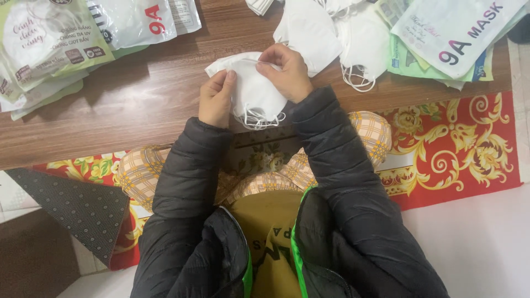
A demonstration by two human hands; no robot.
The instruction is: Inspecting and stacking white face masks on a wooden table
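Note:
I hold a small stack of white folded face masks (251,88) over the near edge of a low wooden table (138,99). My left hand (216,98) grips the stack's left side. At the top right of the stack my right hand (287,72) pinches it with fingers curled over the edge. White ear loops (259,118) dangle below the stack. Both arms wear black puffy sleeves.
A loose pile of white masks (337,33) lies at the table's back. Printed plastic mask packets lie at the back left (49,38) and back right (452,33). A red and gold patterned mat (458,149) covers the floor under my checked-trousered knees.

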